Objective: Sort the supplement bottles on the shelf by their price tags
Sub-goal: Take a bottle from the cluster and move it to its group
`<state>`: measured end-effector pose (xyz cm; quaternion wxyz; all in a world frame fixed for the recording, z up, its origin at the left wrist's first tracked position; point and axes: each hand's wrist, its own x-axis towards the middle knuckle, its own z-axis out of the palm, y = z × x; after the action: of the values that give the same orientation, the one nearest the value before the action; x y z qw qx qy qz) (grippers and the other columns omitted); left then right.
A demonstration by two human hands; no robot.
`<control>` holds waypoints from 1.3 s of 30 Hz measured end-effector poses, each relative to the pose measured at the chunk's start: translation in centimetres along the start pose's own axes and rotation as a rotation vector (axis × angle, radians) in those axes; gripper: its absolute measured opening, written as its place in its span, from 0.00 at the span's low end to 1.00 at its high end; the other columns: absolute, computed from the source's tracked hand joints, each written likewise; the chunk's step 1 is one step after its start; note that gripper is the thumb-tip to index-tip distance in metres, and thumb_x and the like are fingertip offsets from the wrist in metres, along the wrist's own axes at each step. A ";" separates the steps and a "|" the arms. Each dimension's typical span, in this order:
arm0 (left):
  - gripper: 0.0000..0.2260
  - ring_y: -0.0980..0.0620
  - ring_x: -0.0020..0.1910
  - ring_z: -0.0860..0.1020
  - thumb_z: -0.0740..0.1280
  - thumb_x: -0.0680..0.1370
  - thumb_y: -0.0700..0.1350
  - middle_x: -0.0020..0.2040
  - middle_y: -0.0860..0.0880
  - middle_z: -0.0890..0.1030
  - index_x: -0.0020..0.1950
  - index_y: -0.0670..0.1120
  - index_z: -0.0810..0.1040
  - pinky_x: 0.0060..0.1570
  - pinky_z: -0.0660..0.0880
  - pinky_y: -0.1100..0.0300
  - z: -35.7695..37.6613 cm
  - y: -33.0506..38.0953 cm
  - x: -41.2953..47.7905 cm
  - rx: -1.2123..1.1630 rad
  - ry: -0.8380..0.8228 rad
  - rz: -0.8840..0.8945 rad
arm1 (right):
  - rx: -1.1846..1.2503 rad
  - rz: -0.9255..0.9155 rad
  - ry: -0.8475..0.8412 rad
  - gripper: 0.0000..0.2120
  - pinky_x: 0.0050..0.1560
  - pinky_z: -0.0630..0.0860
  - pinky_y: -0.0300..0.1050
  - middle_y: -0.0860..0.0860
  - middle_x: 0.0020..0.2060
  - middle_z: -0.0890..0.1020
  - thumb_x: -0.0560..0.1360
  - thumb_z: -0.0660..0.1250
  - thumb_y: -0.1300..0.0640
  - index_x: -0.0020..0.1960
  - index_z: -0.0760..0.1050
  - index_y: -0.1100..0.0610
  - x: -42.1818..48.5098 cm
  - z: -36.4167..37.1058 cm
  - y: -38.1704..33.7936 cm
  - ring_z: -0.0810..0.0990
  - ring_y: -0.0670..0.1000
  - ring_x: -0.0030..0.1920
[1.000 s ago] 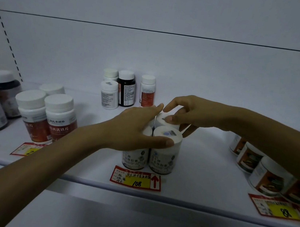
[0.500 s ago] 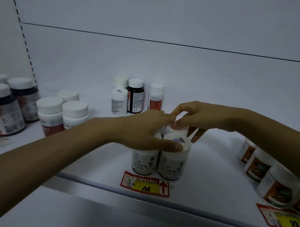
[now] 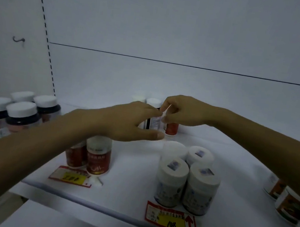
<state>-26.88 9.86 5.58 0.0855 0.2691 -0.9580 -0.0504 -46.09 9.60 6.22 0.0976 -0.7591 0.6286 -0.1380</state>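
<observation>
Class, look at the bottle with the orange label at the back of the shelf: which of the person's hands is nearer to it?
Right. The right hand sits directly over the orange-label bottle, seemingly touching its top. The left hand hovers beside it, further left.

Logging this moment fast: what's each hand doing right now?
Left hand: open, fingers spread, holding nothing.
Right hand: fingertips pinched at a small back-row bottle; whether it grips cannot be told.
</observation>
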 end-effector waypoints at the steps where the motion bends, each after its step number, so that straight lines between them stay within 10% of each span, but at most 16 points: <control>1: 0.24 0.53 0.62 0.70 0.59 0.76 0.58 0.67 0.50 0.72 0.69 0.51 0.67 0.61 0.67 0.59 -0.6 -0.6 -0.3 0.024 0.004 -0.001 | -0.096 0.000 0.019 0.16 0.52 0.72 0.44 0.50 0.54 0.76 0.74 0.67 0.52 0.60 0.73 0.54 1.0 -0.1 -0.6 0.74 0.49 0.52; 9: 0.30 0.55 0.71 0.60 0.57 0.73 0.64 0.74 0.55 0.62 0.73 0.54 0.61 0.66 0.60 0.60 -2.8 -7.8 -3.0 0.164 0.028 -0.080 | -0.396 0.120 0.024 0.24 0.45 0.70 0.46 0.52 0.54 0.78 0.73 0.65 0.40 0.61 0.71 0.55 9.3 2.5 -3.8 0.76 0.53 0.52; 20: 0.22 0.57 0.66 0.67 0.60 0.76 0.58 0.69 0.55 0.69 0.68 0.53 0.67 0.61 0.63 0.64 -2.3 -12.8 -2.9 -0.122 0.231 -0.052 | -0.505 0.313 0.083 0.24 0.40 0.72 0.45 0.48 0.35 0.74 0.69 0.64 0.33 0.49 0.72 0.54 13.0 5.6 -5.0 0.76 0.52 0.40; 27: 0.19 0.56 0.65 0.69 0.60 0.78 0.54 0.68 0.54 0.71 0.68 0.52 0.68 0.58 0.64 0.63 -1.6 -13.5 -2.2 -0.307 0.275 -0.111 | -0.447 0.378 -0.037 0.24 0.39 0.71 0.42 0.48 0.40 0.78 0.67 0.66 0.35 0.52 0.73 0.52 12.8 5.5 -5.2 0.79 0.50 0.39; 39: 0.21 0.56 0.58 0.73 0.60 0.77 0.54 0.66 0.52 0.73 0.70 0.53 0.64 0.53 0.69 0.63 -2.4 -12.4 -1.9 -0.535 0.346 -0.179 | 0.263 0.187 -0.076 0.13 0.47 0.79 0.46 0.51 0.51 0.81 0.74 0.66 0.49 0.56 0.76 0.53 9.9 -0.6 -6.7 0.82 0.51 0.47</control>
<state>-18.49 0.23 5.95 0.3100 0.3247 -0.8546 -0.2609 -38.39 1.17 9.84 0.2319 -0.6829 0.6688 -0.1806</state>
